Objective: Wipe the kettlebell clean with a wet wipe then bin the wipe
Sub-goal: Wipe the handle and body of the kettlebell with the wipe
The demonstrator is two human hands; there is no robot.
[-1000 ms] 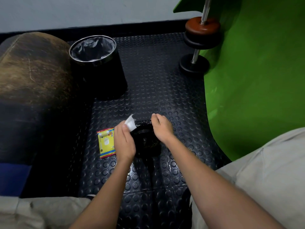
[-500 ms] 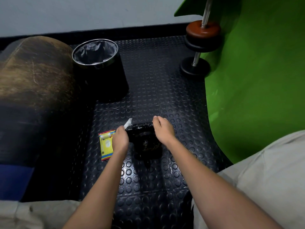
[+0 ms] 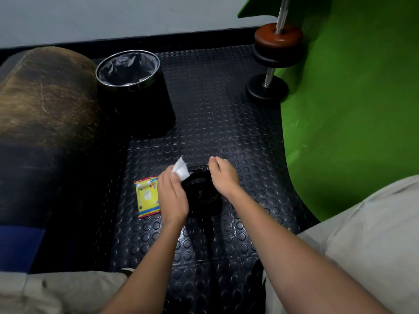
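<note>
A black kettlebell (image 3: 203, 196) stands on the studded rubber floor between my hands. My left hand (image 3: 173, 196) holds a white wet wipe (image 3: 180, 171) against the kettlebell's left upper side. My right hand (image 3: 223, 176) grips the right end of the handle, fingers curled over it. A black bin (image 3: 136, 91) with a steel rim and a dark liner stands open at the back left.
A yellow wet-wipe packet (image 3: 147, 196) lies flat just left of my left hand. A worn brown padded roll (image 3: 43, 109) fills the left side. A dumbbell (image 3: 272, 62) leans against the green wall (image 3: 351, 109) at the back right. My knees frame the bottom corners.
My left hand has slid the wipe back up the kettlebell's left side after dipping lower half a second ago. My right hand has stayed on the handle.
</note>
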